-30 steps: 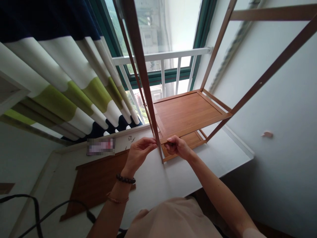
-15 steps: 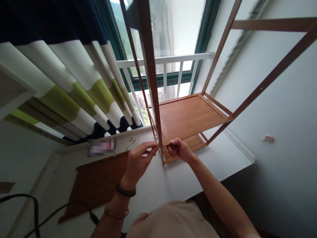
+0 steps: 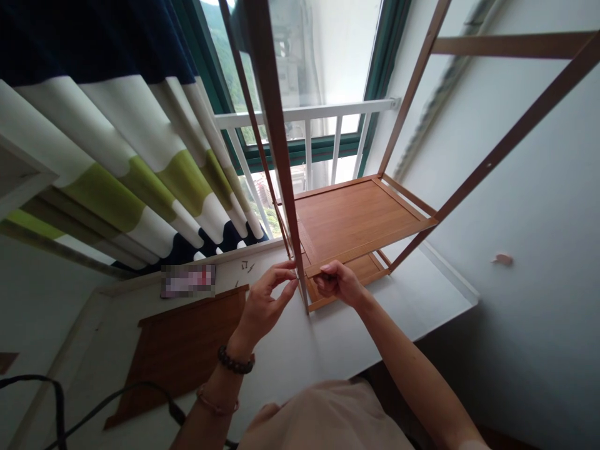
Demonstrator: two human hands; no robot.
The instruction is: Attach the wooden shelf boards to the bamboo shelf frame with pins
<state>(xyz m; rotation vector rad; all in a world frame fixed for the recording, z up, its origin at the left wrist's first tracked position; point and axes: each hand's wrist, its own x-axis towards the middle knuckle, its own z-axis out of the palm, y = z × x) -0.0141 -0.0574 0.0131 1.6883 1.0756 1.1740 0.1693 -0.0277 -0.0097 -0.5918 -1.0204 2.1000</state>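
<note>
My left hand (image 3: 266, 301) is at the outer side of the brown wooden post (image 3: 287, 181), thumb and forefinger close together at the post around something too small to make out. On the post's other side, my right hand (image 3: 341, 285) is closed beside the front corner of the wooden shelf board (image 3: 360, 212). A small dark bit shows between its fingers, but its kind is hidden. The post and board belong to an upright wooden rack with a lower shelf (image 3: 363, 272) beneath.
A loose brown panel (image 3: 187, 350) lies on the white surface (image 3: 360, 350) to the left. Several small screws or fittings (image 3: 246, 267) and a pixelated packet (image 3: 188, 281) lie behind it. A black cable (image 3: 135, 382) loops at lower left. Curtain (image 3: 154, 169), window and white railing (image 3: 328, 112) stand behind.
My left thumb and forefinger have parted slightly at the post. The right hand keeps its place by the shelf corner. The whole view has shifted slightly.
</note>
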